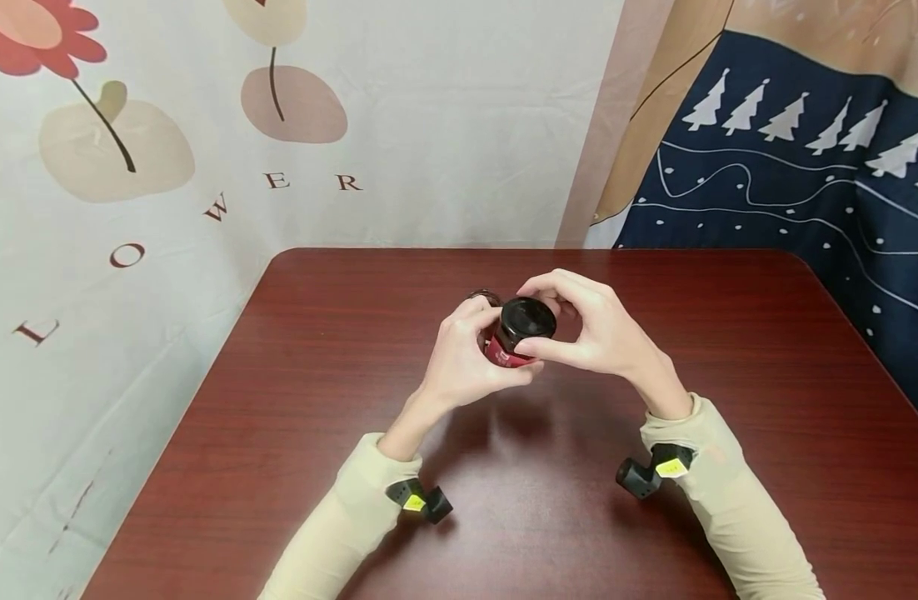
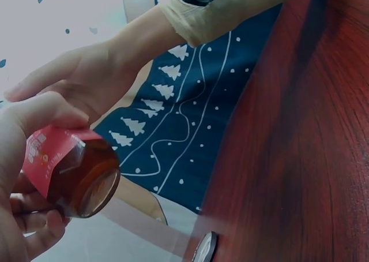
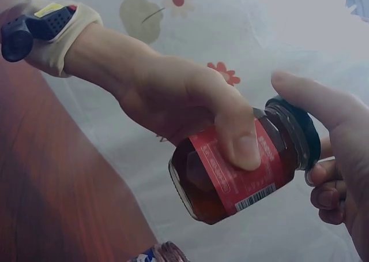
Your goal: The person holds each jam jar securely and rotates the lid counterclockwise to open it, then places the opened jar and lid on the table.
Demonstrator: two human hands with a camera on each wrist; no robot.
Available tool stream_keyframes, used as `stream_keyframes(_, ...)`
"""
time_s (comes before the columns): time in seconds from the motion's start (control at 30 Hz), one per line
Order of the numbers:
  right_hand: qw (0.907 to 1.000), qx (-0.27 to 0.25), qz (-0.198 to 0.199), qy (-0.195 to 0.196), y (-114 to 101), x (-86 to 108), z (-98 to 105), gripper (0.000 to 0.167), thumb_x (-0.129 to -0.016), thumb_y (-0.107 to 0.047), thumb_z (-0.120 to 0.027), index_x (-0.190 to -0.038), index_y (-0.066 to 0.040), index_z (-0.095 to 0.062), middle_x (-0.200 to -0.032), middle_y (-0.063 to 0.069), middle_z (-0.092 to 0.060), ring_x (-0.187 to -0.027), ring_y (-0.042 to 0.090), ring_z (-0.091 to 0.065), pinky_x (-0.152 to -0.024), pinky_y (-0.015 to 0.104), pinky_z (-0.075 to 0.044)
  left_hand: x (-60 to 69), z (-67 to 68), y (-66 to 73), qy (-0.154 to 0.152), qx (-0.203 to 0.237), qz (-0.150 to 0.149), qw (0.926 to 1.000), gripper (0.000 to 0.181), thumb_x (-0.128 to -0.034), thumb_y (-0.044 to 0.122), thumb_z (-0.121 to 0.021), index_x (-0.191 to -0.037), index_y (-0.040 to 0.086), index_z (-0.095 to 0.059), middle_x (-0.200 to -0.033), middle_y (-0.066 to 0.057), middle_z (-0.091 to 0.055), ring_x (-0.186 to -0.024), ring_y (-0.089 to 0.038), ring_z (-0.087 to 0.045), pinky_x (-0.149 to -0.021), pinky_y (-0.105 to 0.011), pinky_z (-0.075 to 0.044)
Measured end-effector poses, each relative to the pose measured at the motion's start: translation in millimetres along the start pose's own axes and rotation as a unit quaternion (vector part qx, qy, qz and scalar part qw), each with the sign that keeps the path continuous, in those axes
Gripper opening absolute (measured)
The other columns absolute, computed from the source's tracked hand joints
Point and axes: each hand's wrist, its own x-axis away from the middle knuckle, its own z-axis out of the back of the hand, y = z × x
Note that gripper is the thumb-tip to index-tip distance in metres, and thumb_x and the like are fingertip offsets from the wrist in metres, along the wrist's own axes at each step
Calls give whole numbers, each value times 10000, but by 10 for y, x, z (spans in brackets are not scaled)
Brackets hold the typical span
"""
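Note:
A glass jar [image 1: 506,357] with a red label and dark amber contents is held above the table. My left hand [image 1: 462,354] grips its body, the thumb lying across the label in the right wrist view. On the jar's mouth sits a black lid [image 1: 528,317]. My right hand [image 1: 601,329] pinches this lid between thumb and curled fingers. The jar [image 3: 222,172] leans sideways in the right wrist view, its lid [image 3: 305,132] at the right end. Whether the lid is loose or tight cannot be told. From the left wrist, the jar's glass base [image 2: 98,187] shows.
Behind my left hand stands a second round, dark-topped object [image 1: 485,295] on the brown table [image 1: 339,333], mostly hidden. Part of it [image 3: 164,254] shows at the bottom of the right wrist view. A printed white cloth [image 1: 444,150] and a navy tree-patterned cloth [image 1: 766,183] hang beyond the table.

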Motion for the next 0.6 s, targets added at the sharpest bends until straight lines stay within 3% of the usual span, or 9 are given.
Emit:
stream_keyframes(0.23,9997,204,-135,9,41,11,-35,505,-728,-242,-903,-1159,-121,-669,-865,-62,-539,-764,96,-484,-629,251,-405,12,-14,7,58,-662,50,9978,397,-615,275,-923,-924,109,-736,-856,37,-572,-866,-126,-510,-689,-281,-452)
stream_keyframes(0.6,9987,362,-259,-259,24,5,2,423,-747,-296,-880,-1090,-160,-673,-795,-109,-538,-673,147,-516,-575,223,-387,4,-5,-33,-172,-773,3,9969,411,-584,255,-911,-918,97,-733,-854,19,-559,-833,-126,-493,-682,-280,-444)
